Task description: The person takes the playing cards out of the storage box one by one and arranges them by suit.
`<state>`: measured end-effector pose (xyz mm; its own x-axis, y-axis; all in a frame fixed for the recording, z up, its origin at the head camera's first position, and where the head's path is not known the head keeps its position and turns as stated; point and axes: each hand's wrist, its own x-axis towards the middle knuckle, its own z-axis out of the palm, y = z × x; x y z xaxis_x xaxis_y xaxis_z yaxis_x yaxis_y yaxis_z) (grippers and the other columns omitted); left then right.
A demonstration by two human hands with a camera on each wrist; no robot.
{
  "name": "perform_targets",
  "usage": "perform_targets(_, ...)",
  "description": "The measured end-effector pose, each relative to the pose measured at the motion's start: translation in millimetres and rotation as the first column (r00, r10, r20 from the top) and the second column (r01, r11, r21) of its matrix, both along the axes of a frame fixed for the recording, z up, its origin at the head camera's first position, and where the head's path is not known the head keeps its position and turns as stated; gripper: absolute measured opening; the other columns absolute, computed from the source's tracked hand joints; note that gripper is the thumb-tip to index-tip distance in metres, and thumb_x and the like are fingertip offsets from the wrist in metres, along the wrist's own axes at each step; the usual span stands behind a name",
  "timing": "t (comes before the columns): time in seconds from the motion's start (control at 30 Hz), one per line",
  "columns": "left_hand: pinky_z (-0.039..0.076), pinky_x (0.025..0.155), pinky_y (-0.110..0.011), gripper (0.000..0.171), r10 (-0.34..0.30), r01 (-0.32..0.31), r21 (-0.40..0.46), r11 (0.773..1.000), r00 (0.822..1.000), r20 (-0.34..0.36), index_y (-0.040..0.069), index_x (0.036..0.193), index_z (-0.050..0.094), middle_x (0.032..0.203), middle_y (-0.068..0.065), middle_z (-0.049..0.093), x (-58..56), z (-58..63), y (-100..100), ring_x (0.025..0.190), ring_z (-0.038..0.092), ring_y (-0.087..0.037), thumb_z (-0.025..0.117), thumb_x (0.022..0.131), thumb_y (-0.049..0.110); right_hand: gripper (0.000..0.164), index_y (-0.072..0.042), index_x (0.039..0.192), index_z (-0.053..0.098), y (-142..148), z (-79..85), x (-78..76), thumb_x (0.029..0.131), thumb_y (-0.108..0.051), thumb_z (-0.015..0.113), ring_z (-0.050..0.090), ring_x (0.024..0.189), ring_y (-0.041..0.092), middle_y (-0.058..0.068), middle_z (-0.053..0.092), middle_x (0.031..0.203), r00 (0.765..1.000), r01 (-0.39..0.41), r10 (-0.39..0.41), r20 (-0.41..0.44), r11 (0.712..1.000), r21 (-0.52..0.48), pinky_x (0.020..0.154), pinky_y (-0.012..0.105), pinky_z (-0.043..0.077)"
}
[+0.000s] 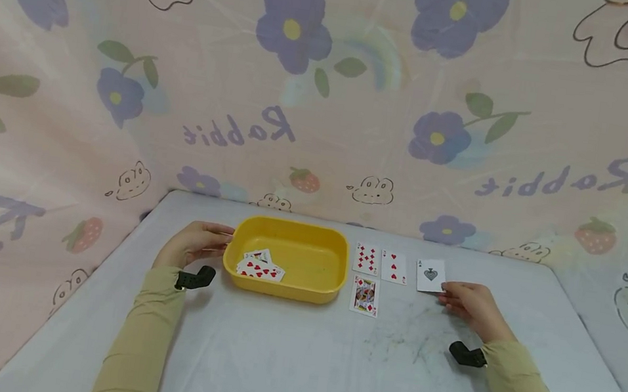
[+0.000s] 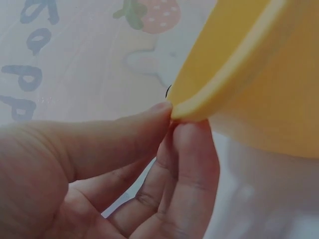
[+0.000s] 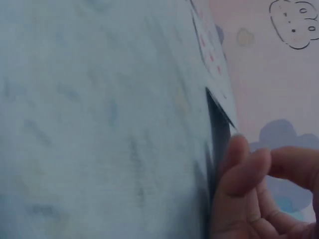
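My left hand (image 1: 192, 245) pinches the left rim of a yellow plastic tub (image 1: 283, 291). Thumb and fingertips (image 2: 197, 134) meet at that rim in the left wrist view. Over on the right side, my right hand (image 1: 471, 306) holds the ace of spades (image 1: 430, 275) by its lower right edge, slightly tilted off the table. To its left lie a three of hearts (image 1: 394, 267) and a diamonds number card (image 1: 367, 259), face up. Below them is a king of diamonds (image 1: 365, 296). Inside the tub rest a hearts card (image 1: 260, 271) and another partly covered card (image 1: 258, 255).
A white-covered table (image 1: 280, 364) carries everything, with dark smudges near the right hand. Patterned fabric (image 1: 335, 126) rises behind the table and along both sides. Black wrist cameras (image 1: 467, 354) are strapped at both cuffs.
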<state>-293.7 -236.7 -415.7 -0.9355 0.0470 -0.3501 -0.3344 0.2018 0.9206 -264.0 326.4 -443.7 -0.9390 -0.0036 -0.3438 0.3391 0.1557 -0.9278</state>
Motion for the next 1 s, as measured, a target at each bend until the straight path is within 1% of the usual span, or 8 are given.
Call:
perform_targets(0.2, 0.055, 0.081, -0.029, 0.042, -0.004, 0.004, -0.001, 1.0, 1.0, 0.004, -0.003, 0.132, 0.052, 0.12, -0.018, 0.061, -0.7, 1.6, 0.6, 0.088, 0.065, -0.019, 0.062, 0.094, 0.013, 0.05, 0.015, 0.131, 0.043, -1.5, -3.4, -9.9, 0.098, -0.02, 0.056, 0.065, 0.072, 0.008, 0.002, 0.069, 0.082, 0.999, 0.013, -0.018, 0.035, 0.993, 0.113, 0.061, 0.021, 0.052)
perform_targets(0.33, 0.055, 0.08, -0.029, 0.043, 0.011, -0.011, 0.003, 1.0, 1.0, 0.014, -0.002, 0.132, 0.053, 0.12, -0.017, 0.061, -1.3, 0.2, 1.0, 0.088, 0.064, -0.019, 0.063, 0.094, 0.013, 0.049, 0.015, 0.128, 0.046, -2.9, -5.0, -13.0, 0.097, -0.021, 0.058, 0.065, 0.068, 0.009, 0.002, 0.069, 0.079, 0.999, -0.001, -0.005, 0.032, 0.983, 0.185, 0.058, 0.022, 0.053)
perform_targets(0.47, 0.055, 0.08, -0.028, 0.043, 0.029, -0.029, 0.013, 0.999, 0.999, 0.029, -0.001, 0.132, 0.053, 0.117, -0.016, 0.061, -1.8, -1.9, 1.1, 0.087, 0.064, -0.019, 0.064, 0.093, 0.013, 0.047, 0.014, 0.126, 0.048, -4.0, -5.7, -14.7, 0.096, -0.021, 0.058, 0.065, 0.066, 0.01, 0.001, 0.068, 0.077, 1.0, -0.009, 0.002, 0.029, 0.974, 0.228, 0.058, 0.024, 0.053)
perform_targets(0.6, 0.055, 0.079, -0.028, 0.042, 0.035, -0.036, 0.012, 0.999, 0.999, 0.024, -0.001, 0.131, 0.054, 0.117, -0.017, 0.061, -0.7, -2.1, 1.4, 0.088, 0.064, -0.02, 0.064, 0.093, 0.013, 0.043, 0.014, 0.122, 0.049, -5.5, -6.1, -15.2, 0.097, -0.02, 0.058, 0.065, 0.065, 0.011, 0.002, 0.067, 0.076, 0.999, -0.008, -0.001, 0.038, 0.97, 0.242, 0.059, 0.025, 0.055)
perform_targets(0.83, 0.054, 0.082, -0.03, 0.042, 0.014, -0.014, 0.005, 1.0, 1.0, 0.009, -0.002, 0.131, 0.053, 0.121, -0.018, 0.06, 2.5, -1.4, -0.3, 0.088, 0.064, -0.019, 0.063, 0.094, 0.015, 0.04, 0.014, 0.119, 0.05, -8.2, -5.4, -14.2, 0.096, -0.017, 0.058, 0.065, 0.063, 0.012, 0.004, 0.067, 0.074, 0.999, 0.008, -0.018, 0.044, 0.975, 0.224, 0.059, 0.026, 0.056)
perform_targets(0.9, 0.054, 0.081, -0.029, 0.042, 0.012, -0.012, 0.004, 1.0, 1.0, 0.003, -0.002, 0.131, 0.053, 0.12, -0.018, 0.06, 2.6, -1.5, -0.4, 0.088, 0.064, -0.019, 0.063, 0.094, 0.015, 0.04, 0.015, 0.12, 0.049, -8.0, -4.4, -13.4, 0.096, -0.016, 0.058, 0.065, 0.063, 0.013, 0.004, 0.067, 0.074, 0.999, 0.009, -0.018, 0.039, 0.974, 0.224, 0.059, 0.027, 0.056)
perform_targets(1.0, 0.055, 0.08, -0.029, 0.042, 0.017, -0.017, 0.008, 1.0, 1.0, 0.007, -0.002, 0.131, 0.054, 0.119, -0.018, 0.061, 1.6, -2.2, 0.7, 0.087, 0.064, -0.019, 0.064, 0.093, 0.015, 0.041, 0.016, 0.12, 0.05, -6.9, 0.5, -13.2, 0.096, -0.016, 0.057, 0.065, 0.062, 0.013, 0.005, 0.067, 0.073, 1.0, 0.009, -0.008, -0.007, 0.962, 0.273, 0.059, 0.028, 0.056)
